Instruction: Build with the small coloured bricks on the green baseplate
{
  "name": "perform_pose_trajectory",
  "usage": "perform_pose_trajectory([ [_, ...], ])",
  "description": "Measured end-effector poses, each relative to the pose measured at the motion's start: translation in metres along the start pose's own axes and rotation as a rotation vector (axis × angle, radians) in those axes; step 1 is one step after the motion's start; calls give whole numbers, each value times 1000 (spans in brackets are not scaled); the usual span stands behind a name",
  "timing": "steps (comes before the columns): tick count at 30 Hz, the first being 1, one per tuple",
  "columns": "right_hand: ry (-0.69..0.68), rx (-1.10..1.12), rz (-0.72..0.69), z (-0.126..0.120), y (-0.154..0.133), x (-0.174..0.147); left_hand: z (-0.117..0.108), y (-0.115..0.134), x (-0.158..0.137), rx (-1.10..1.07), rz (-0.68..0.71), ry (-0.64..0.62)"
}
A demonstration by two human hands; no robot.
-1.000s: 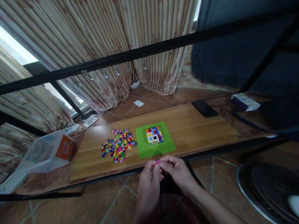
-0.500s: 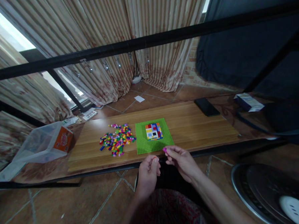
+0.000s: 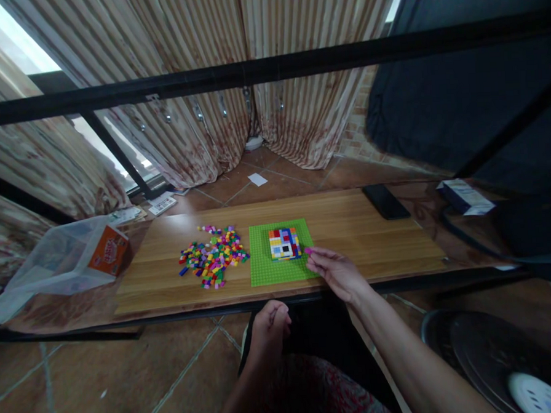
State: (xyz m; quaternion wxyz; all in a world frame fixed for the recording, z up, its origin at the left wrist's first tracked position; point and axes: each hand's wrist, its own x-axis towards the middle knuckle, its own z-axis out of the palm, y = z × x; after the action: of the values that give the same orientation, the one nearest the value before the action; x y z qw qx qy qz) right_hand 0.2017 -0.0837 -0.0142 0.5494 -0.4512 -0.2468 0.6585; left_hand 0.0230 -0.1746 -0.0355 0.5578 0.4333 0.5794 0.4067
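Observation:
Between the thumb and fingers of my right hand (image 3: pixel 337 272) is a small magenta toy brick (image 3: pixel 308 251), held over the right side of the green baseplate (image 3: pixel 264 272). A low block of multicoloured bricks (image 3: pixel 284 243) sits on the baseplate, just left of that brick. My left hand (image 3: pixel 271 327) is closed near my lap, below the board's front edge; whatever its fingers hold is hidden. To the left of the baseplate, a loose pile of small coloured bricks (image 3: pixel 216 257) is spread on the wooden board (image 3: pixel 351 239).
A clear plastic bin (image 3: pixel 61 258) with an orange label stands at the left. Toward the back right lies a black phone (image 3: pixel 386 201), with a blue and white packet (image 3: pixel 465 196) beyond it. A black metal bar (image 3: pixel 232 76) crosses behind the board.
My right hand has moved forward and slightly right with the magenta brick, over the baseplate. My left hand has drawn back toward my lap; the orange bit at its fingertips no longer shows.

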Motion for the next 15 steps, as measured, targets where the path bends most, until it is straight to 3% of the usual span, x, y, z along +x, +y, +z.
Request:
perform_pose_trajectory([
  [6,34,-196,-56,6,2,30,-23,31,37,8,156,153],
  [11,80,-482,-191,7,6,49,-30,49,64,342,415,188],
  [15,97,-521,-220,6,6,52,-23,55,76,508,533,159],
])
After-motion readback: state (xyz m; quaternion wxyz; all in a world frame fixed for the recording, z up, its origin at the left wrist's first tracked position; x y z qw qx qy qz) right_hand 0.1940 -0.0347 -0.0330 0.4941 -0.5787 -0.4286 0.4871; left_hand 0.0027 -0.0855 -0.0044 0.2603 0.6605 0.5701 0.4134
